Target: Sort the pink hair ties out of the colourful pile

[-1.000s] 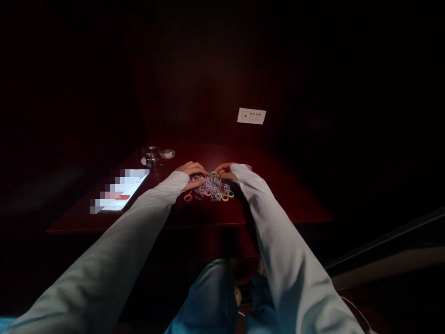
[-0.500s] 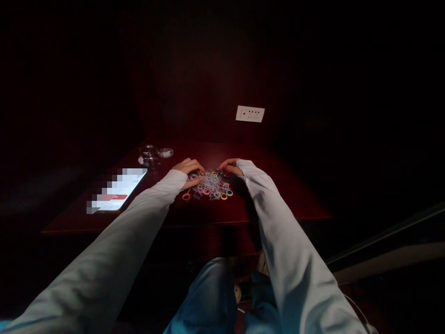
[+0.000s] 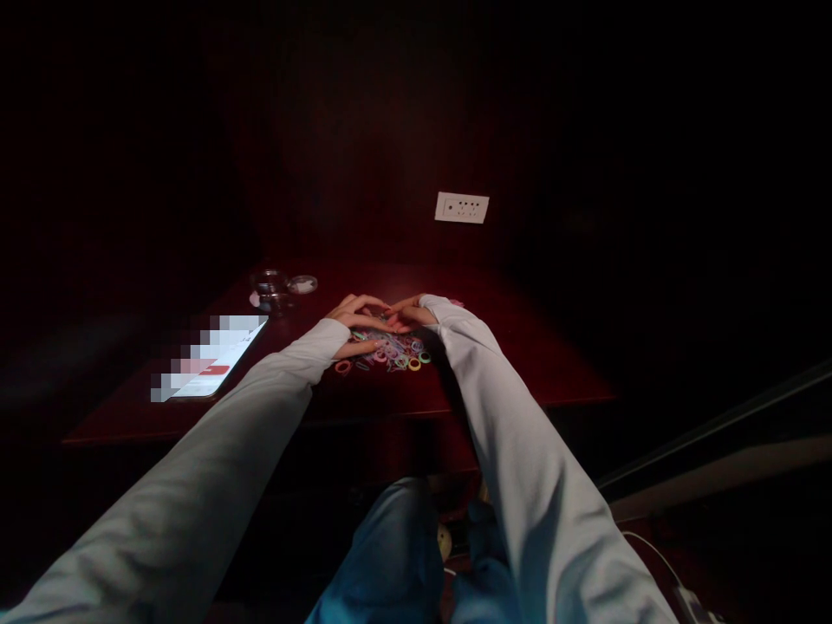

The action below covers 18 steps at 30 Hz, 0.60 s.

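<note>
A heap of small colourful hair ties (image 3: 396, 354), in pink, green, yellow, purple and other colours, lies on the dark red table. Over the heap's left and far side is my left hand (image 3: 359, 319), its fingers reaching right and the thumb apart, resting at the near side of the hair ties. My right hand (image 3: 411, 314) meets it from the right, fingers stretched loosely over the far part of the pile, close to or touching the left fingertips. Both hands cover part of the heap. Something small and pink (image 3: 458, 303) shows beyond my right wrist.
At the back left stand a clear round jar (image 3: 269, 286) and a clear lid (image 3: 302, 284). A phone with a lit screen (image 3: 224, 351) lies at the left of the table (image 3: 520, 364). A white socket panel (image 3: 461, 208) is on the wall behind.
My right hand has moved left across the heap, so that its fingers come up to those of my left hand. The left fingers have stretched farther right. The view has shifted slightly.
</note>
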### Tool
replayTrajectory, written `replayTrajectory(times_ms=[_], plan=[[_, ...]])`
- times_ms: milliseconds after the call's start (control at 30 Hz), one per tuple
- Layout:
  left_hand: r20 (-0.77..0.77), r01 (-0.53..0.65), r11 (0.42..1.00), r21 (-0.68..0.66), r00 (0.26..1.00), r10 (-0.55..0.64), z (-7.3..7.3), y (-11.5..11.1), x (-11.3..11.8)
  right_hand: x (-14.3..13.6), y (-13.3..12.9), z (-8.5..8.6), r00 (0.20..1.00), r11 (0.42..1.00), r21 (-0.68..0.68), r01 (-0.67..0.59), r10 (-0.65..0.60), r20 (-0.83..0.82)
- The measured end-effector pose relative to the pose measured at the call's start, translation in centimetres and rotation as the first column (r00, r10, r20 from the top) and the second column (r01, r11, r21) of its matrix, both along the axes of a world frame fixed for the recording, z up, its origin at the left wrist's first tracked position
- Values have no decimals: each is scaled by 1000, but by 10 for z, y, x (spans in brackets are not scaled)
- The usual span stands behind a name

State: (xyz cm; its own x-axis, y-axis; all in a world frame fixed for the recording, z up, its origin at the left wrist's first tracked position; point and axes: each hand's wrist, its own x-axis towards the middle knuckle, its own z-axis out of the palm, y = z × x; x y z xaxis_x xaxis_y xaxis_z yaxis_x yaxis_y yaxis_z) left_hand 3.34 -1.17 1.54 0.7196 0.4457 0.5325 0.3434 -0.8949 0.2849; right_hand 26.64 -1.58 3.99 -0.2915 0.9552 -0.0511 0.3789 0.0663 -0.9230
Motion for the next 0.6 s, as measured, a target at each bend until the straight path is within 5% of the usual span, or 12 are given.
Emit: replayTrajectory(times_ms=[100,233,433,600], plan=[[-6,3,1000,-13,1000,-3,-1,0,-2,4,-9,13,995,994,-96,51,-59,-76],[28,12,1000,-5,1000,-12,-5,5,-3,25,-14,20,992,998,-12,65,-63,105],[109,-39,999,-12,993,40,-7,10,-6,53,-13,11,915,998,-29,-56,63,398],[108,-60,998,-15,992,62,-5,10,-7,43,-11,5,842,995,-3,-104,90,532]])
